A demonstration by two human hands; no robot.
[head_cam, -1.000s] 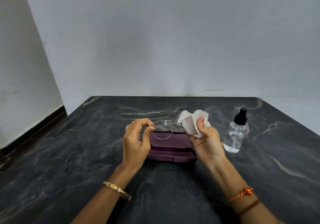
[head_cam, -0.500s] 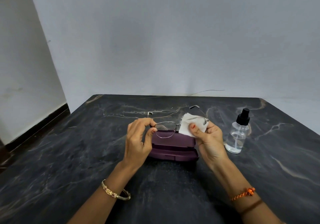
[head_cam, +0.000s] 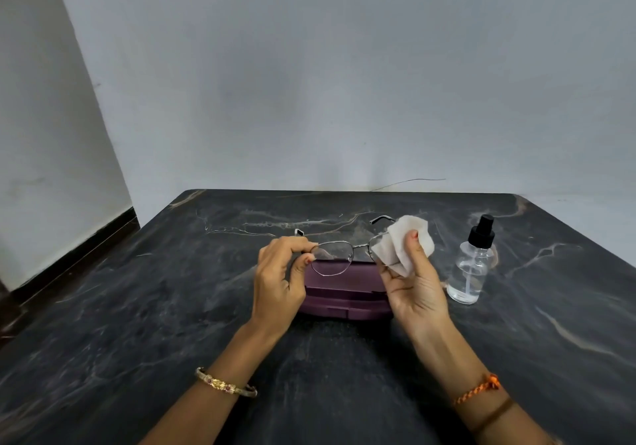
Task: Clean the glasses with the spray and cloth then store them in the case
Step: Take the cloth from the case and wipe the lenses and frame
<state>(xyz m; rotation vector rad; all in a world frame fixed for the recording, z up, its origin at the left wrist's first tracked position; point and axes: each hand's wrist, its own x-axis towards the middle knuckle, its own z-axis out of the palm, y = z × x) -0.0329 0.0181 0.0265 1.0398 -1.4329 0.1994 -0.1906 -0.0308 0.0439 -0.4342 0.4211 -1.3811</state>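
Thin metal-framed glasses (head_cam: 333,258) hang in the air above the closed purple case (head_cam: 344,295), their temples pointing away from me. My left hand (head_cam: 278,279) pinches the frame at its left hinge. My right hand (head_cam: 414,282) presses a white cloth (head_cam: 401,245) around the right lens, thumb on the near side, so that lens is mostly hidden. The clear spray bottle (head_cam: 472,265) with a black pump top stands upright on the table, to the right of my right hand.
The dark marble table (head_cam: 137,324) reaches a pale wall at the back. Its left edge drops to a floor with a dark skirting board (head_cam: 69,262). A thin wire (head_cam: 413,182) runs along the base of the wall behind the table.
The glasses and both hands stayed above the case. My right hand shifted the cloth on the right lens; the thumb now shows over the cloth and the fingers have opened out below it.
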